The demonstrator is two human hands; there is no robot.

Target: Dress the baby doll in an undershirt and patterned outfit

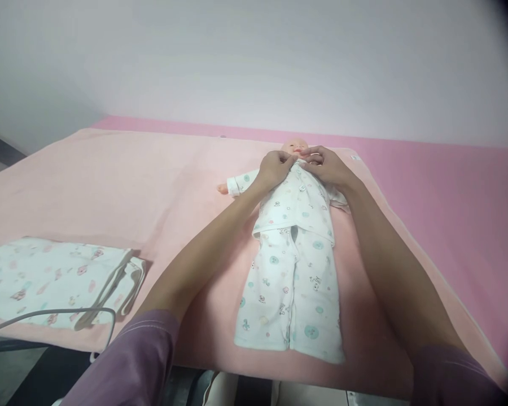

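A baby doll [295, 146] lies on its back, its head toward the wall. It wears a white printed shirt [285, 206] and matching trousers [266, 293]. At the shirt's neck, my left hand [275, 167] pinches the collar edge with thumb and finger. My right hand [328, 165] is at the other side of the collar, its thumb and fingertips closed on the cloth just below the doll's chin. One button [302, 188] shows on the shirt front. The doll's arm on the left sticks out of its sleeve [242, 182]; the other arm is partly behind my right wrist.
A folded printed cloth [55, 279] lies at the left front on the peach sheet [122, 180], a grey cord [63, 310] crossing it. Deep pink cover [457, 214] shows at the right and back. Behind rises a pale wall [254, 62].
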